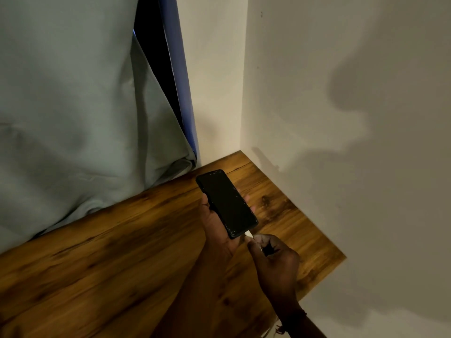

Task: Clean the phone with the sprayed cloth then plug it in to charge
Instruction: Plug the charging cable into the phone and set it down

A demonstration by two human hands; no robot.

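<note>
A black phone (227, 202) with a dark, cracked screen lies in my left hand (217, 228), held above the wooden table (122, 240). My thumb lies along its left edge and my fingertips show past its right edge. My right hand (273, 259) pinches a white charging plug (249, 234) right at the phone's bottom end. Whether the plug is fully seated cannot be told. The cable is mostly hidden inside my right hand. No cloth is in view.
A pale green curtain (73, 106) hangs at the left and drapes onto the table's far edge. White walls (341, 93) meet in a corner behind the table, and the table's right edge runs along the wall.
</note>
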